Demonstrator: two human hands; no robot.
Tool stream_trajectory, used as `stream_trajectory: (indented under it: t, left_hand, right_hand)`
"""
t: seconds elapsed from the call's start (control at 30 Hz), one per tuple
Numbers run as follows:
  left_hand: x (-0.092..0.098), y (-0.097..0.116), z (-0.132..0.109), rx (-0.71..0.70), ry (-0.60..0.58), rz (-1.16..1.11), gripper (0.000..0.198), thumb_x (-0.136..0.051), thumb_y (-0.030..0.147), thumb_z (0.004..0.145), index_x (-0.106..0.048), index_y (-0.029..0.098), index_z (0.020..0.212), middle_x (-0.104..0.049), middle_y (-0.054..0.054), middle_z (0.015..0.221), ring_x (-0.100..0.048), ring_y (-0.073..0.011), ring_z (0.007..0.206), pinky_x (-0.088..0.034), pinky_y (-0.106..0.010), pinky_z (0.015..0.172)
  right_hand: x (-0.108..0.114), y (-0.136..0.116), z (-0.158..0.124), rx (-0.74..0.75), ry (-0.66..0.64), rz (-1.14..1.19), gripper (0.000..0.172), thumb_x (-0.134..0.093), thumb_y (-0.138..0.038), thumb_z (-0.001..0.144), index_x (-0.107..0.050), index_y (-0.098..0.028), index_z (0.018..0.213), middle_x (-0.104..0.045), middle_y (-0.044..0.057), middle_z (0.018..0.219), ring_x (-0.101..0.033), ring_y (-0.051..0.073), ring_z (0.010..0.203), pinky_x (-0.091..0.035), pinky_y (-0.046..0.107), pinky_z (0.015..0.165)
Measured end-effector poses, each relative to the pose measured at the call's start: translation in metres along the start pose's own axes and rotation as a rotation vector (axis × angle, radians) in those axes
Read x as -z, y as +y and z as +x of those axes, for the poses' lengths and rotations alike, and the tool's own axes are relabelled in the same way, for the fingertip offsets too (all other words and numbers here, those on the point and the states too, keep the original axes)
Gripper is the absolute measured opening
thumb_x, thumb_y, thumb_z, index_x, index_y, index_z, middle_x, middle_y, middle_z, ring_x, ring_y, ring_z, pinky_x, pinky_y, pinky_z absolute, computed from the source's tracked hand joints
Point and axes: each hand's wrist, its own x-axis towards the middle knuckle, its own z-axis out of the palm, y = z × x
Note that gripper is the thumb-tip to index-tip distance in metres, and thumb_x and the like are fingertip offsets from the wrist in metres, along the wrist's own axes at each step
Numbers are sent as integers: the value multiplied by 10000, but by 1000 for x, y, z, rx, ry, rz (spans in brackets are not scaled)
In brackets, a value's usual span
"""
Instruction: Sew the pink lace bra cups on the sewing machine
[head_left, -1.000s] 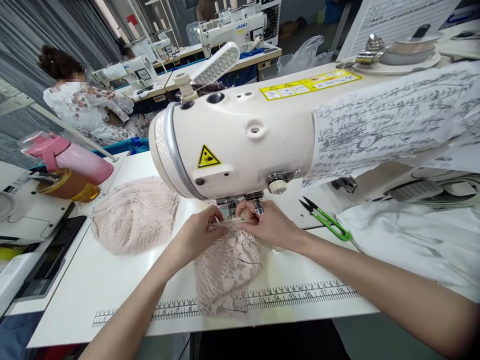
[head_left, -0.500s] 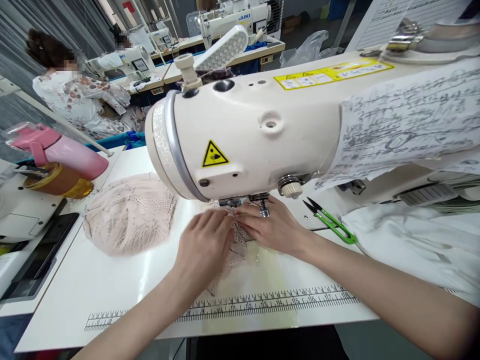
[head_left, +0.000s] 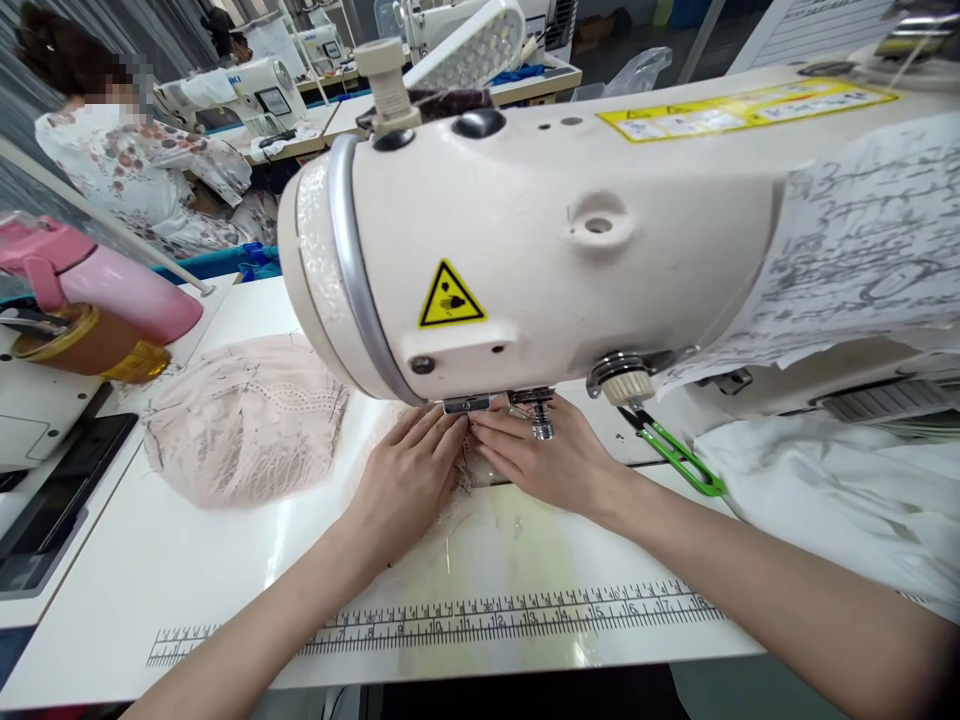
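A: Both hands in close at the needle end of the sewing machine (head_left: 525,270)! Left hand (head_left: 416,465) palm down, fingers together; right hand (head_left: 536,455) facing it, fingertips almost meeting!

B: Gripping anything?

A: Can't tell for either; the fingertips are partly hidden. The lace piece (head_left: 465,474) is mostly under the left hand, an edge showing between the 2.

B: Any lettering?

A: Yellow warning triangle (head_left: 452,297) on the machine head, black hand symbol! Yellow label (head_left: 742,110) on top, print too small. Handwritten sheet (head_left: 847,260) over the arm: a scrawl I can't read.

B: Printed ruler (head_left: 525,622) out front: 12, 13, 14, 15, 16, 17! And the background machine (head_left: 225,92) has blue letters ending in "KI".

A: 2nd lace piece (head_left: 247,425) lies off to the left; green snips (head_left: 681,455) at right, just beside white cloth (head_left: 840,500)!
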Motion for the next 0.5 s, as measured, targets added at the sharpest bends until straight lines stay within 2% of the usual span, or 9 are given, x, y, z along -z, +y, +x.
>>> stream_trajectory:
  t: [0.2,0.4,0.5]
  left_hand:
    - [-3,-7,-4,-16,-37,-51,395,-400,185,954,-514,81,1317,-570,-161,1344,-578,-273,1216,-514,-463,989]
    - [-5,-9,-6,-43,-52,-26,408,-408,165,941,-497,60,1324,-553,-177,1358,-567,-281,1228,-508,-464,1001]
    - [-5,-9,-6,-33,-55,-33,412,-399,161,942,-491,65,1333,-540,-176,1371,-547,-282,1251,-487,-481,1026]
  right_hand:
    - [0,1,1,-1,-21,73,281,-409,-234,985,-689,-208,1001,-723,16,1084,-659,179,841,-436,381,804]
    - [0,-1,-1,-29,-43,114,260,-446,-196,956,-686,-214,1055,-709,40,1098,-649,226,905,-406,396,710]
    - [-1,-1,-2,-32,-53,88,279,-416,-203,972,-683,-231,1049,-702,26,1129,-649,210,884,-389,388,687]
